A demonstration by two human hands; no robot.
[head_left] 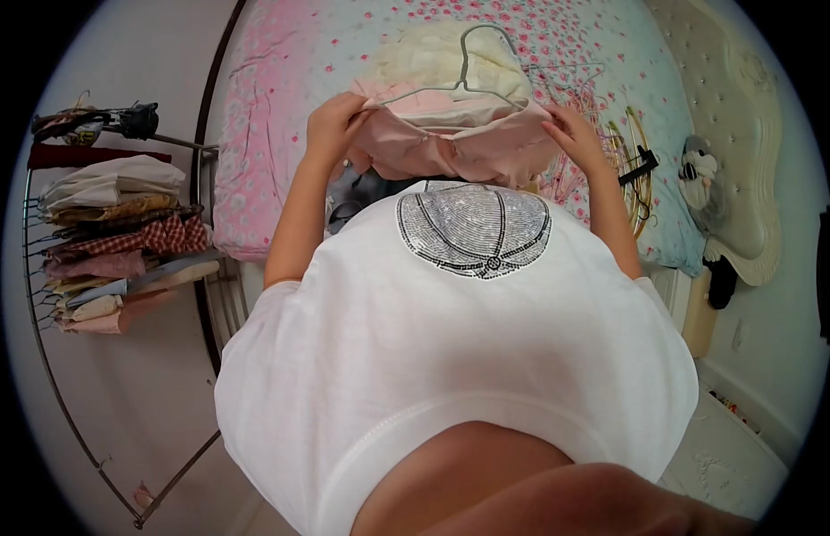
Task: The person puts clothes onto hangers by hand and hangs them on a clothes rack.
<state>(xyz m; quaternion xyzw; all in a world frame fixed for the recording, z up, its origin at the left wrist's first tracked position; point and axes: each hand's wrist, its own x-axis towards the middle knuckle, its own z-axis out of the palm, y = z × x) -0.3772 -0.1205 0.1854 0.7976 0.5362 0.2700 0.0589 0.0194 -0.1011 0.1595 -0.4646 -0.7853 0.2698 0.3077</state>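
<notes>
A pale pink garment (pixel 406 147) hangs on a grey hanger (pixel 464 76) in front of my chest, at the near side of the bed. My left hand (pixel 334 125) pinches the garment's left shoulder by the end of the hanger. At the other side, my right hand (pixel 575 136) grips the right shoulder edge between thumb and fingers. The hanger's hook points up and away from me. Behind it lies a cream ruffled garment (pixel 433 54) on the bed. The lower part of the pink garment is hidden behind my white shirt.
A floral bedspread (pixel 281 54) covers the bed. Several loose hangers (pixel 642 170) lie to the right, near a soft toy (pixel 698 165) by the tufted headboard (pixel 732 116). On the left stands a metal clothes rack (pixel 29 232) with several hung garments (pixel 129 237).
</notes>
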